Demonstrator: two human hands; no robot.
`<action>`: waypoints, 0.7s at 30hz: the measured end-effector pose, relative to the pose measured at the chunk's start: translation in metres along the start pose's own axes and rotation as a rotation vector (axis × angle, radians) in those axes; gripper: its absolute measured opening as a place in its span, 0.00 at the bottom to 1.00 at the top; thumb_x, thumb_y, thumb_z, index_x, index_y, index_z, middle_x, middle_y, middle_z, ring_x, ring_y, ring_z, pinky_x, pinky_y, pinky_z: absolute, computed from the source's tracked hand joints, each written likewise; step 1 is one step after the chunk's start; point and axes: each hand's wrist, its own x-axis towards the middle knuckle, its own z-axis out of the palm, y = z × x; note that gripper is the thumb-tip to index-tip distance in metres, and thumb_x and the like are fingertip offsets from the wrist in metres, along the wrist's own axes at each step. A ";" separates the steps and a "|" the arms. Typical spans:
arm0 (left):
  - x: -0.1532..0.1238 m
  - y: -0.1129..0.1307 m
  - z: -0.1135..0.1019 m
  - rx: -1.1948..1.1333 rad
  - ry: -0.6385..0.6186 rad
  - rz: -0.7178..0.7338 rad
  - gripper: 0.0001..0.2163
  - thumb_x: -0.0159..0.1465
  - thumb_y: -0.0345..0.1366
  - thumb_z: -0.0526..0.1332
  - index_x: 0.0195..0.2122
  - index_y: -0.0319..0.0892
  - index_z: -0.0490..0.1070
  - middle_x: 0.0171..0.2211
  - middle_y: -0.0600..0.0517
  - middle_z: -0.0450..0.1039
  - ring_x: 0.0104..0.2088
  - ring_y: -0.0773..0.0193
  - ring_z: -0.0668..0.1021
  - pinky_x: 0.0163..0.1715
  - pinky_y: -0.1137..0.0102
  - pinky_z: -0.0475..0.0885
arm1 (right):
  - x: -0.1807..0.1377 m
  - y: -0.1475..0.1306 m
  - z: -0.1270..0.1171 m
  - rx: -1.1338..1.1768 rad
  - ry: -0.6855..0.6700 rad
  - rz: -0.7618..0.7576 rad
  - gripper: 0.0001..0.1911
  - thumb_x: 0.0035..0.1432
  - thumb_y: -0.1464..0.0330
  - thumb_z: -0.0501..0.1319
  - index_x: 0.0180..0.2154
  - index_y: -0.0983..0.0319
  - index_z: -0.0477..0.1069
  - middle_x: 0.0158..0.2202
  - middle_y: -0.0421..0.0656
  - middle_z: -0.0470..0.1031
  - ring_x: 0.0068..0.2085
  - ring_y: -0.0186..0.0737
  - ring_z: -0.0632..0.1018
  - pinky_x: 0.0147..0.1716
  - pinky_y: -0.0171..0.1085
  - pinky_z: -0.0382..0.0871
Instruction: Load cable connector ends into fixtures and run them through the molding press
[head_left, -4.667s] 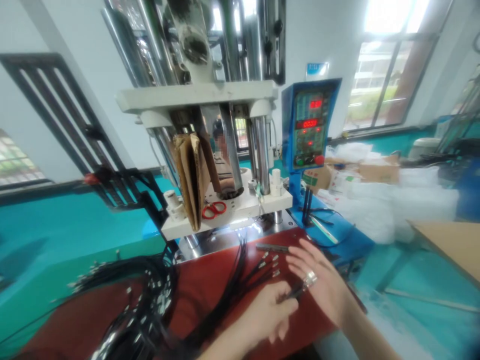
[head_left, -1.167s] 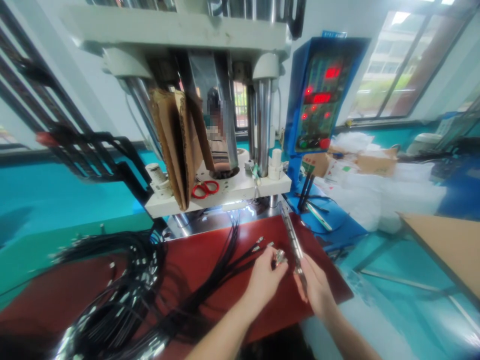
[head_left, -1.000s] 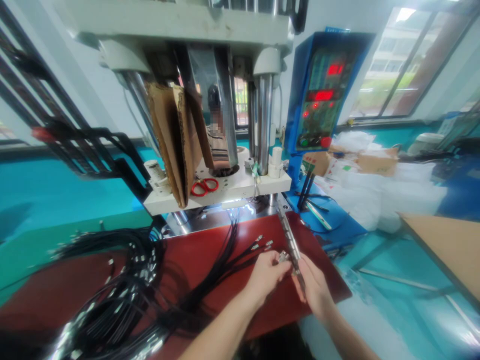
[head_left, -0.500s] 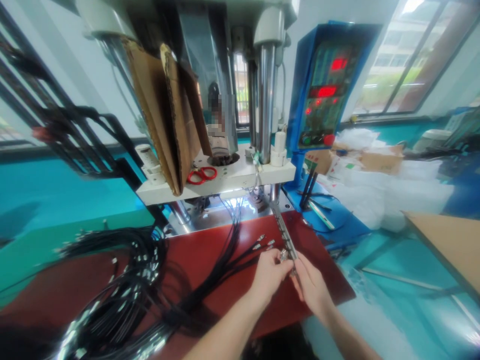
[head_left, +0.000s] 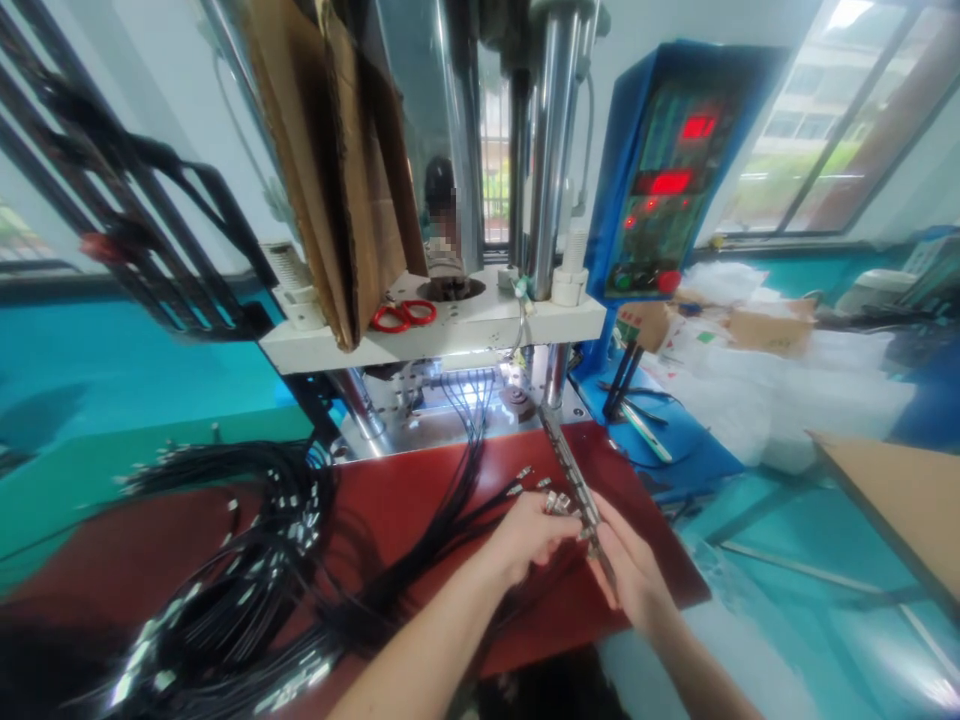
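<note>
My right hand (head_left: 628, 565) is closed around the near end of a long, narrow metal bar (head_left: 571, 470) with notches along its length. The bar slants away from me over the red board, its far end near the machine's base. My left hand (head_left: 525, 535) is pinched on a few small metal cable connectors (head_left: 556, 502), with its fingertips close against the bar's left side. More connector-tipped black cables (head_left: 442, 535) lie on the board to the left of that hand. Whether a connector sits in a notch, I cannot make out.
A large coil of black cables (head_left: 247, 570) covers the left of the red board (head_left: 390, 490). Beyond stands a press with a white plate (head_left: 480, 335), carrying red-handled scissors (head_left: 405, 315) and cardboard (head_left: 352, 200). A blue control box (head_left: 652, 180) with red displays is at right. Someone is behind the press.
My left hand has shifted slightly left, and the connectors in its fingers show more clearly. The right hand still holds the bar. The camera view has moved a little.
</note>
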 end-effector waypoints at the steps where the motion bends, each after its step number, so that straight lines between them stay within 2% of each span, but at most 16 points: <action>1: 0.001 0.000 -0.002 -0.001 -0.021 -0.013 0.09 0.43 0.37 0.62 0.18 0.40 0.61 0.10 0.61 0.54 0.11 0.77 0.54 0.11 0.77 0.42 | 0.000 0.001 0.000 0.000 -0.015 0.007 0.35 0.53 0.50 0.52 0.57 0.64 0.55 0.12 0.33 0.60 0.11 0.30 0.59 0.08 0.28 0.51; 6: 0.008 0.000 -0.011 0.059 -0.093 -0.075 0.08 0.41 0.36 0.62 0.17 0.38 0.64 0.11 0.59 0.57 0.11 0.77 0.56 0.11 0.77 0.43 | 0.000 0.003 0.001 -0.020 -0.001 -0.014 0.33 0.53 0.52 0.52 0.55 0.64 0.59 0.12 0.34 0.59 0.12 0.29 0.58 0.08 0.28 0.51; 10: 0.007 0.004 -0.009 0.065 -0.029 -0.085 0.07 0.41 0.34 0.62 0.16 0.39 0.64 0.10 0.60 0.55 0.11 0.76 0.55 0.11 0.76 0.42 | 0.002 0.007 0.001 -0.069 -0.042 0.022 0.33 0.55 0.52 0.51 0.57 0.64 0.54 0.12 0.32 0.57 0.12 0.29 0.58 0.09 0.28 0.52; 15: 0.000 0.004 -0.002 0.053 0.038 -0.002 0.06 0.43 0.35 0.60 0.17 0.39 0.64 0.10 0.61 0.54 0.10 0.78 0.53 0.12 0.75 0.41 | 0.005 0.009 0.002 -0.120 -0.103 0.001 0.32 0.57 0.53 0.49 0.58 0.62 0.52 0.13 0.33 0.56 0.15 0.30 0.60 0.12 0.28 0.55; 18: -0.002 0.002 -0.003 0.090 0.046 0.048 0.08 0.46 0.37 0.60 0.18 0.38 0.64 0.12 0.60 0.57 0.12 0.77 0.56 0.12 0.77 0.46 | 0.003 0.003 0.004 -0.075 -0.051 0.032 0.33 0.55 0.52 0.50 0.58 0.63 0.54 0.12 0.32 0.57 0.12 0.29 0.57 0.09 0.28 0.51; 21: -0.002 0.001 -0.008 0.093 0.092 0.129 0.08 0.50 0.38 0.58 0.22 0.39 0.64 0.17 0.57 0.61 0.16 0.74 0.62 0.14 0.77 0.55 | 0.000 -0.006 0.005 -0.009 0.035 0.026 0.32 0.54 0.52 0.52 0.56 0.62 0.59 0.15 0.36 0.63 0.12 0.28 0.58 0.08 0.29 0.53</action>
